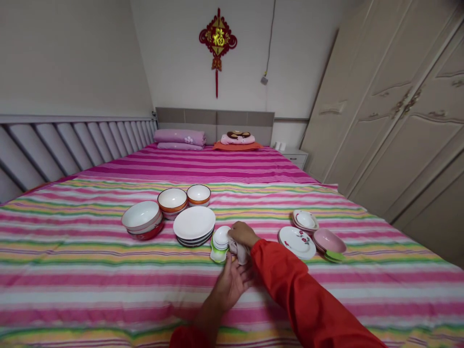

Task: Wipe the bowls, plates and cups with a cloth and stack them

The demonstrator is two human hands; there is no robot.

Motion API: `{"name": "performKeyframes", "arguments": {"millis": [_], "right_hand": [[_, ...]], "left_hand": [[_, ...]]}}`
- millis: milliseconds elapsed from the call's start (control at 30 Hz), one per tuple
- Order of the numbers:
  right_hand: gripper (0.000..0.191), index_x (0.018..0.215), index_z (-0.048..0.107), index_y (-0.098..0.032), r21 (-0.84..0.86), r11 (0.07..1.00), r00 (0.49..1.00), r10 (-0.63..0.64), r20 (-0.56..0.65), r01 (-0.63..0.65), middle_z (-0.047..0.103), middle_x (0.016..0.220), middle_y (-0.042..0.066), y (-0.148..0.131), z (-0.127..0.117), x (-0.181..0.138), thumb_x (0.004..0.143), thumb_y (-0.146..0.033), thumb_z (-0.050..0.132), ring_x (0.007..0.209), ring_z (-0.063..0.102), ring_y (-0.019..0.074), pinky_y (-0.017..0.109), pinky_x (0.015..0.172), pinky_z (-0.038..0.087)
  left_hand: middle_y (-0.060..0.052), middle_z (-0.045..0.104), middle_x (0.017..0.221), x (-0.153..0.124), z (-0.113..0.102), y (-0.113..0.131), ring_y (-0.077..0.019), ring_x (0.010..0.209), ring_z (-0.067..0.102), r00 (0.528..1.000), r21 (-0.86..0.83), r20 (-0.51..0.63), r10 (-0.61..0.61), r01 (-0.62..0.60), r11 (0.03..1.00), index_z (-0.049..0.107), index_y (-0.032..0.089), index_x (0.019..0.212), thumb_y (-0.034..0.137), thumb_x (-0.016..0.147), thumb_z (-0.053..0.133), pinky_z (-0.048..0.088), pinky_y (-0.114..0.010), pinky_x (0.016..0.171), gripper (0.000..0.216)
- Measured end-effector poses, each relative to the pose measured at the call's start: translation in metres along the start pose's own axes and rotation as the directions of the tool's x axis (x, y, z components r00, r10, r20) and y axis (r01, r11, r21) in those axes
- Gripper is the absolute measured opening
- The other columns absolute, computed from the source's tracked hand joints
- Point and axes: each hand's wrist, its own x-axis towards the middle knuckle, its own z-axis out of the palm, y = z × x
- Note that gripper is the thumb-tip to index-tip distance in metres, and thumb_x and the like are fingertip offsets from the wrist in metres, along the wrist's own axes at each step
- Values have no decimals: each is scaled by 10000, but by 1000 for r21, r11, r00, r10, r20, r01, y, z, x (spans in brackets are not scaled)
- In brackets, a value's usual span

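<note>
My right hand (245,235), fingers closed, grips a greyish-pink cloth (239,252) beside a small stack of white bowls (222,234). Whether its fingertips touch the top bowl's rim I cannot tell. Under the bowls lies a green-and-white dish (218,255). Palm up, my left hand (233,285) is just below the cloth with its fingers stretched out; the cloth partly covers the fingertips. To the left of the bowls stands a pile of plates, a white one (194,223) on top and dark-edged ones under it.
Stacked larger bowls (142,217) stand at the left, with orange-banded bowls (172,199) behind. On the right are flowered plates (297,242), a pink bowl (329,240) and a small white bowl (304,220). Everything lies on a striped bedsheet (145,290). Folded bedding (181,137) is by the headboard.
</note>
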Motion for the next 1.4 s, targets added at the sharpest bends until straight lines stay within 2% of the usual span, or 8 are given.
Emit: {"name": "performKeyframes", "arguments": {"millis": [200,367,633,767,1000,1067,1233,1400], "right_hand": [[174,517,502,-175,303,952,997,-9,-73,31,531,556,-4,9,-1,-5,683,-226,503,574,477,119,218,508,305],[206,549,457,-196,555,831,990,45,-135,38,450,511,-34,36,4,-41,675,-359,473,508,427,113,230,487,325],[413,456,369,-211,714,697,975,107,-197,68,355,477,-47,69,47,-95,601,-529,590,494,330,95,240,486,275],[495,483,377,-207,779,620,957,159,-242,94,350,486,-59,65,46,-107,606,-577,683,492,326,90,233,477,274],[309,717,516,-207,954,244,916,314,-249,175,579,659,-24,57,16,-130,646,-437,711,599,554,153,256,563,445],[270,754,550,-202,919,319,906,276,-322,230,599,692,-21,56,17,-130,635,-385,709,636,565,155,252,591,452],[216,837,637,-177,662,684,841,134,-525,305,647,791,33,49,46,-119,702,-345,637,742,582,188,281,672,469],[210,919,674,-179,467,800,775,4,-632,377,671,927,91,43,72,-109,781,-285,557,875,607,215,334,801,488]], "left_hand": [[-154,641,1150,3,-7,-1,-225,999,631,1000,-19,25,-19,19,1000,537,145,1190,647,857,377,468,-346,832,624],[-148,563,1291,2,-5,0,-268,1176,540,996,-45,86,17,-13,999,424,205,1355,711,811,363,401,-422,980,745],[-147,626,1215,0,1,-3,-258,1219,508,988,-78,135,78,-68,995,497,128,1312,580,893,351,328,-404,1077,634],[-136,643,1198,-3,5,-2,-239,1188,540,990,-101,90,107,-97,990,474,132,1341,536,917,344,321,-394,1091,600],[-83,653,1200,-2,2,-2,-202,1068,621,989,-82,5,146,-145,986,368,248,1419,517,911,386,394,-396,1036,575],[-89,650,1209,-1,0,-3,-189,1080,616,988,-88,11,155,-153,984,333,239,1440,484,918,393,393,-363,1038,580],[-97,633,1242,0,0,-4,-168,1152,575,989,-134,25,147,-143,981,279,199,1467,441,941,351,347,-314,1081,583],[-122,599,1284,1,0,-4,-189,1225,521,988,-84,64,143,-138,987,333,156,1445,412,953,355,292,-332,1126,555]]}}
